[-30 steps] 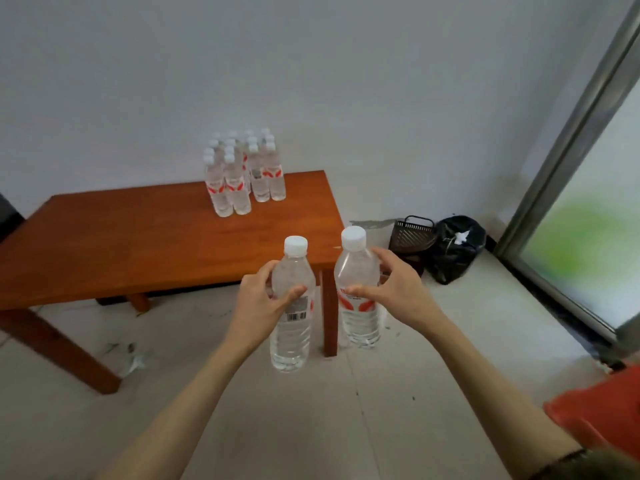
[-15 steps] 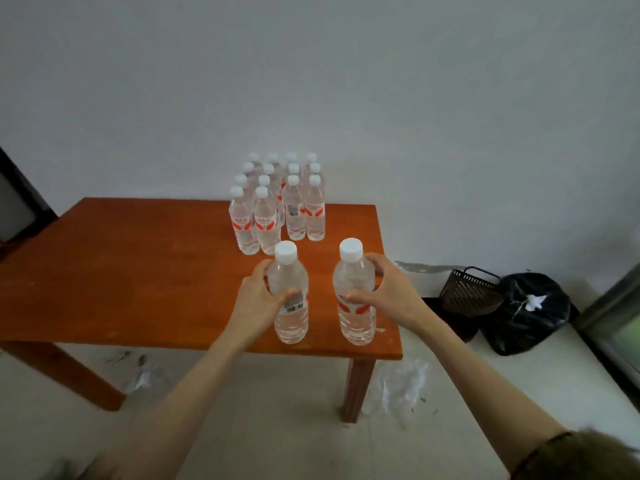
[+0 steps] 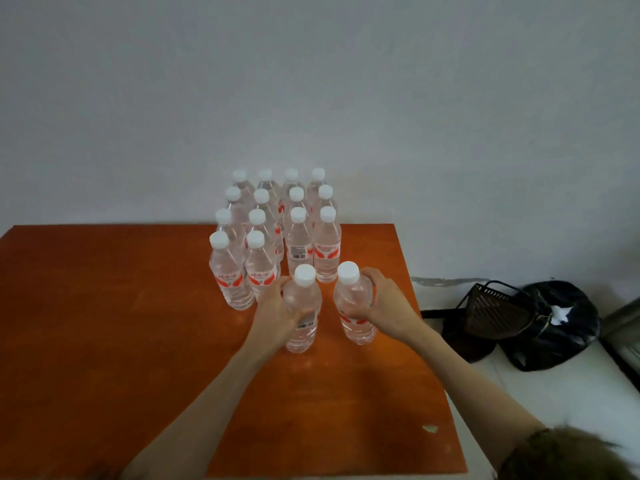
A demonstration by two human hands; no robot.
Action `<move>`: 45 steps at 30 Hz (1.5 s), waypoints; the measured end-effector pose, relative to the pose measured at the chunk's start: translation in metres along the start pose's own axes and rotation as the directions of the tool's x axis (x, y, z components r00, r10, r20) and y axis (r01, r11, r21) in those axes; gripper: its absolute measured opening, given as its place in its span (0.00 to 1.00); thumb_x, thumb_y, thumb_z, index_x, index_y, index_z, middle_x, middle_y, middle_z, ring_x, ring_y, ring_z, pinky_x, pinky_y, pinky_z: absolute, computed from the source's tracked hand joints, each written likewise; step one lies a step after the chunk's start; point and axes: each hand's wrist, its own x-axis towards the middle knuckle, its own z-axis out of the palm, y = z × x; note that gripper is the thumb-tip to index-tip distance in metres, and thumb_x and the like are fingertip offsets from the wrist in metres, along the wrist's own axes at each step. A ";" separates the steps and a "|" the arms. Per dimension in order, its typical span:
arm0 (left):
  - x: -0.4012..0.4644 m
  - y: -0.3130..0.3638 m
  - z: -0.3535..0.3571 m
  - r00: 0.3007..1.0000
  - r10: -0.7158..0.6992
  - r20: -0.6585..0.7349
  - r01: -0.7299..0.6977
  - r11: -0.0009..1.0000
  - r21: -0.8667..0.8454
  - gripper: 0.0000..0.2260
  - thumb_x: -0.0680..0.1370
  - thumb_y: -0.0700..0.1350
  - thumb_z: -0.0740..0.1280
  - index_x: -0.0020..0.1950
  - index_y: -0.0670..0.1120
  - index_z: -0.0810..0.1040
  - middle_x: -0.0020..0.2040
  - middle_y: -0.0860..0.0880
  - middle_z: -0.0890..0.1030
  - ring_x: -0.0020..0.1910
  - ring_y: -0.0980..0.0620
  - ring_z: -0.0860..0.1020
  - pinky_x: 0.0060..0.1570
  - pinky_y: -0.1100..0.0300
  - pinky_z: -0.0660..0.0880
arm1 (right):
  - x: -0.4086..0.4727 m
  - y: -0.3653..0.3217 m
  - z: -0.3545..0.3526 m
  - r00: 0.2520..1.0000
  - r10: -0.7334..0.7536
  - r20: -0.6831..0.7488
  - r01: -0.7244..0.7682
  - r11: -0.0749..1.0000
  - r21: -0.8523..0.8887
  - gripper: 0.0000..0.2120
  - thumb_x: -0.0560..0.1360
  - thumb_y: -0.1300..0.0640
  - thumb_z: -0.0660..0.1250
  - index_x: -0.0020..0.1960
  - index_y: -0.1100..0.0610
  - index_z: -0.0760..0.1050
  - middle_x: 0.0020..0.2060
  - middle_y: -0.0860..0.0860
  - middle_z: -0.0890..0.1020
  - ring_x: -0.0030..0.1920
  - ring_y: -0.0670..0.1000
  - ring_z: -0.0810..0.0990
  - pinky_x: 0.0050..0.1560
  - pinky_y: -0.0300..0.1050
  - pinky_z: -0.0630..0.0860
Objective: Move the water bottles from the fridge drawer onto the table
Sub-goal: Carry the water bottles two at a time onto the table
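Labels on the rear bottles (image 3: 277,202) are hidden by the rows in front, while the left hand (image 3: 277,313) holds one bottle (image 3: 302,313) in a curled grip and the right hand (image 3: 388,306) another (image 3: 353,306), both upright over the table (image 3: 104,306) at 6 o'clock of the cluster.

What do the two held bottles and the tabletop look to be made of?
Left-hand bottle and right-hand bottle: clear, thin plastic by the see-through ribbed walls, with white matte caps. Table: likely wood or veneer, orange-brown, with a slight satin sheen.
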 end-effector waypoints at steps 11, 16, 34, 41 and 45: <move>0.102 -0.006 0.003 0.995 0.047 0.088 -0.057 0.992 0.116 0.29 0.67 0.49 0.74 0.65 0.50 0.67 0.63 0.52 0.75 0.59 0.55 0.72 0.54 0.59 0.65 | 0.083 0.010 0.012 0.995 0.103 -0.006 -0.101 0.987 0.128 0.31 0.64 0.49 0.75 0.60 0.40 0.62 0.63 0.46 0.71 0.59 0.44 0.69 0.58 0.44 0.67; 0.117 -0.009 0.006 0.992 0.021 0.127 -0.034 0.995 0.095 0.30 0.69 0.47 0.73 0.67 0.50 0.65 0.67 0.51 0.72 0.64 0.53 0.70 0.61 0.55 0.64 | 0.101 0.012 0.020 0.987 0.145 0.070 -0.154 0.974 0.167 0.36 0.66 0.52 0.75 0.69 0.49 0.62 0.66 0.50 0.63 0.64 0.47 0.63 0.67 0.51 0.63; 0.107 0.002 0.007 0.998 0.053 0.035 -0.058 0.986 0.157 0.34 0.73 0.42 0.70 0.74 0.52 0.55 0.65 0.48 0.75 0.62 0.50 0.74 0.62 0.54 0.69 | 0.112 0.014 0.041 0.993 0.115 -0.001 -0.114 0.983 0.142 0.38 0.67 0.50 0.74 0.71 0.45 0.59 0.65 0.50 0.66 0.63 0.50 0.69 0.62 0.47 0.67; 0.101 0.005 0.011 0.999 0.023 -0.027 -0.019 0.988 0.153 0.30 0.75 0.41 0.67 0.74 0.48 0.58 0.66 0.45 0.74 0.56 0.50 0.77 0.63 0.48 0.69 | 0.109 0.006 0.039 0.998 0.062 0.033 -0.068 0.977 0.204 0.34 0.68 0.50 0.72 0.68 0.38 0.59 0.61 0.40 0.69 0.63 0.48 0.68 0.63 0.51 0.67; 0.095 0.006 0.011 1.000 0.023 -0.007 -0.021 0.991 0.133 0.31 0.76 0.42 0.65 0.75 0.48 0.55 0.72 0.46 0.67 0.53 0.55 0.77 0.66 0.47 0.67 | 0.104 0.002 0.040 0.993 0.104 0.052 -0.115 0.957 0.267 0.29 0.69 0.49 0.72 0.64 0.38 0.61 0.60 0.35 0.70 0.64 0.47 0.70 0.62 0.46 0.69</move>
